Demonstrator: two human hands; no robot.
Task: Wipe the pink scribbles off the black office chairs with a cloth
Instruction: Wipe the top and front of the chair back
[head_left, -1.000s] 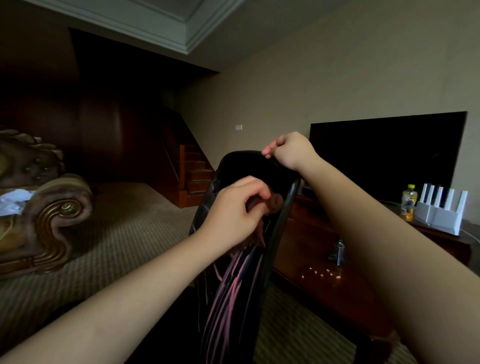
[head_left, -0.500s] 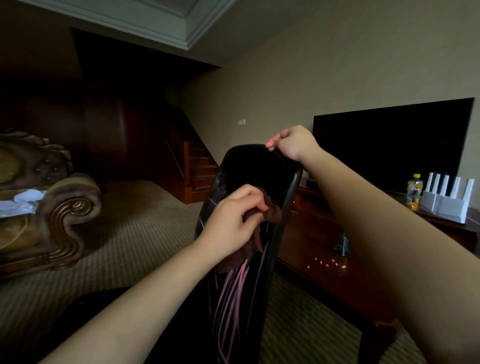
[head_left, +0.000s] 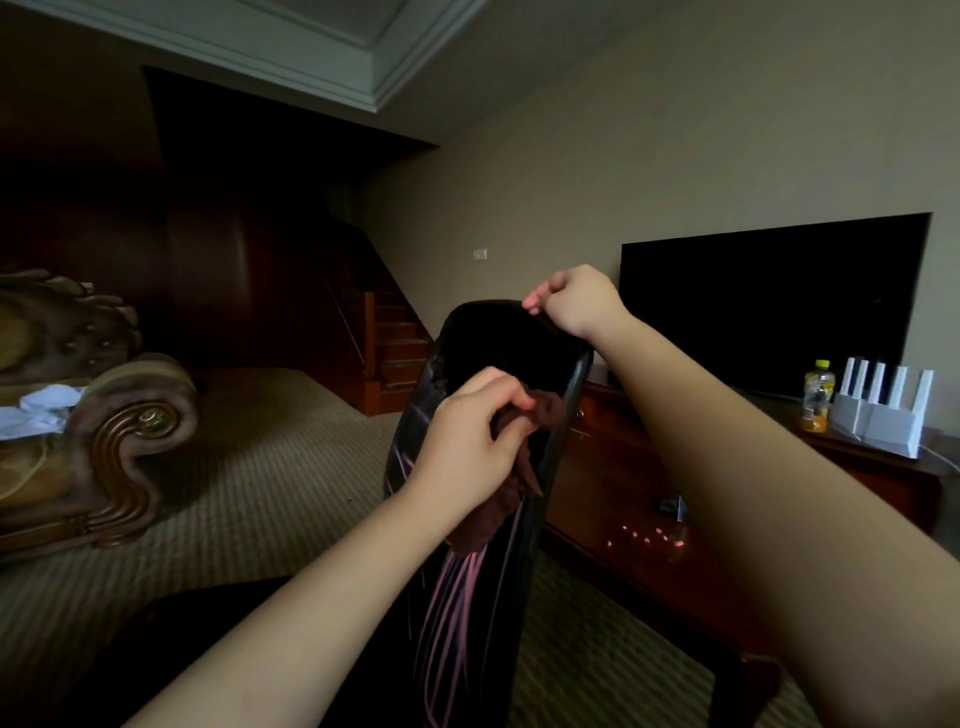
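Gripping a bunched, dark reddish-brown cloth (head_left: 546, 410), the left hand (head_left: 467, 436) has its fingers curled tight round the fabric and presses it against the black chair back (head_left: 498, 343). The chair back stands upright in the middle of the view and runs down toward six o'clock. Loose folds of the cloth hang under the palm, at five o'clock from the knuckles. At one o'clock from the left hand, the right hand (head_left: 576, 304) grips the top edge of the chair back, fingers hooked over it. Long pink scribbles (head_left: 452, 597) streak the chair back at six o'clock from the cloth, and a few fainter lines show at nine o'clock from the left wrist. A dark television (head_left: 769, 301) hangs at two o'clock from the chair, above a wooden cabinet (head_left: 623, 467). At three o'clock a yellow-capped bottle (head_left: 816, 397) stands on the cabinet just beside a white router (head_left: 883, 415). A carved armchair (head_left: 104, 426) sits at nine o'clock on striped carpet (head_left: 260, 493), and wooden stairs (head_left: 400, 353) rise at eleven o'clock from the chair.
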